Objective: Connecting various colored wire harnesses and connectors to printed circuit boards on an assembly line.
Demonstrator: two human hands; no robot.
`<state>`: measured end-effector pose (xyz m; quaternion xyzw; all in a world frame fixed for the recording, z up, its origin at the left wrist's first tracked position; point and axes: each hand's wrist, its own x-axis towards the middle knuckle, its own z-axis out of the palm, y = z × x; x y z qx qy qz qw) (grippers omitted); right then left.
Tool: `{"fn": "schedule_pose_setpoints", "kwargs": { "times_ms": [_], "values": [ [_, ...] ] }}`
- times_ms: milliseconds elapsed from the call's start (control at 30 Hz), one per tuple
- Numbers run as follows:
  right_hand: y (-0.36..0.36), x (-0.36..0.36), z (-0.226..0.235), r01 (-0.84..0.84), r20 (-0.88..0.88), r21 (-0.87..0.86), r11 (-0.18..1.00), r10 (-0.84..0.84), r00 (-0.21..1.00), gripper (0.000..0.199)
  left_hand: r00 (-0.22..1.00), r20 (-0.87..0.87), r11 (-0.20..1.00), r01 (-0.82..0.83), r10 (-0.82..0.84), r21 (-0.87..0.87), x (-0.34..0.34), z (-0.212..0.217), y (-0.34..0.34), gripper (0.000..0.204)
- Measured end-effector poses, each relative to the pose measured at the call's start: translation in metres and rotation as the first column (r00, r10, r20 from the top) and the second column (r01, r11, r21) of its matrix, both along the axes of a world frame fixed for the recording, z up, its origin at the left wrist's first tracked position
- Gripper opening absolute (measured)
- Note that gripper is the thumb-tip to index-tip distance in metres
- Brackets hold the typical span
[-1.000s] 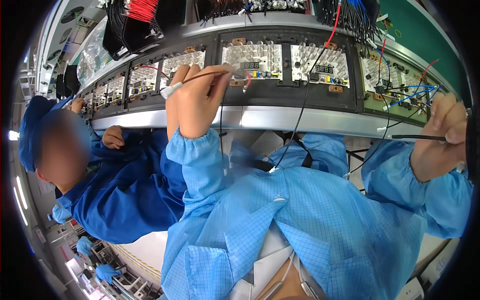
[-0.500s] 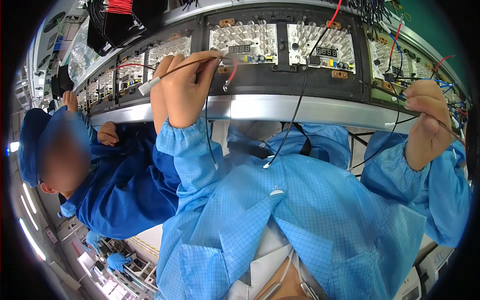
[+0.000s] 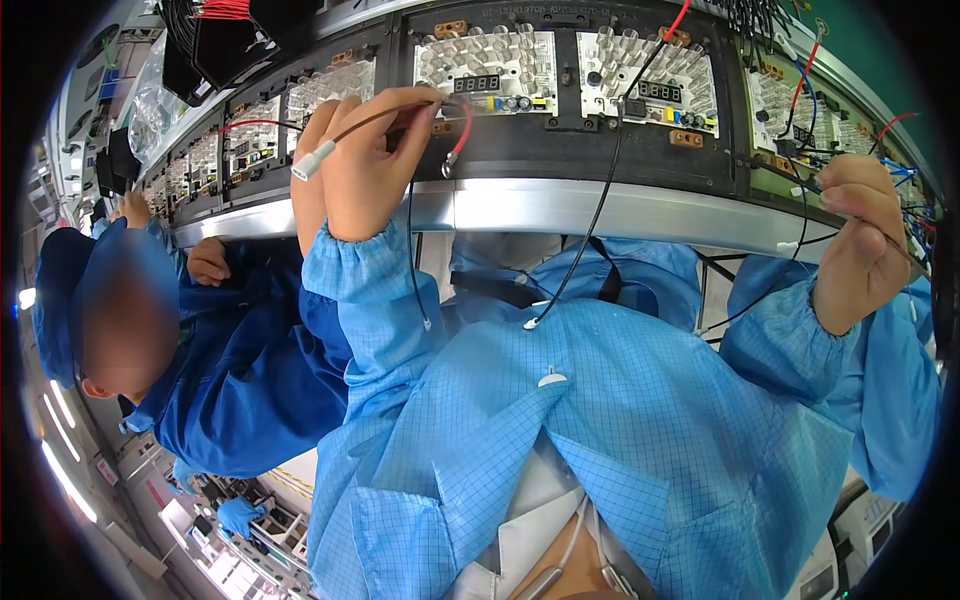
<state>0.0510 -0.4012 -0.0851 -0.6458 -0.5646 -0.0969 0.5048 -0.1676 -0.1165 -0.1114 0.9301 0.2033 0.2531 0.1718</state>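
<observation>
My left hand (image 3: pixel 365 170) is raised before the row of circuit boards, fingers pinched on a brown wire (image 3: pixel 375 118). This wire ends in a white connector (image 3: pixel 313 160) hanging beside the hand. From the same fingertips a short red wire (image 3: pixel 466 125) curves down to a metal ring terminal (image 3: pixel 449 165). Behind the fingertips is a white circuit board (image 3: pixel 500 70) with a digit display and clear round parts. Far right, my right hand (image 3: pixel 860 245) is closed on a thin brownish wire (image 3: pixel 905 257), near another board (image 3: pixel 765 100) with wires across it.
Black frames (image 3: pixel 565 150) hold the boards above a metal rail (image 3: pixel 560 205). A black wire (image 3: pixel 598 200) hangs from a board (image 3: pixel 650 50) down toward my chest. A co-worker in dark blue (image 3: pixel 250 370) sits at left. Black and red wire bundles (image 3: pixel 225 40) lie upper left.
My left hand has shifted slightly left and up with the wires; the white connector has swung to face down more. My right hand stays nearly in place.
</observation>
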Motion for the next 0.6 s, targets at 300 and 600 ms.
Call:
{"fn": "schedule_pose_setpoints", "kwargs": {
  "times_ms": [300, 600],
  "values": [
    [0.01, -0.01, 0.002, 0.019, -0.052, -0.143, 0.989, -0.027, 0.998, 0.028, 0.995, -0.098, 0.997, 0.021, -0.014, 0.07, -0.001, 0.006, 0.003, 0.017],
    [0.048, -0.02, -0.022, 0.152, -0.025, -0.343, 0.927, -0.17, 0.985, 0.008, 1.0, -0.018, 0.967, 0.015, -0.021, -0.254, 0.007, -0.004, 0.012, 0.01]
  ]
}}
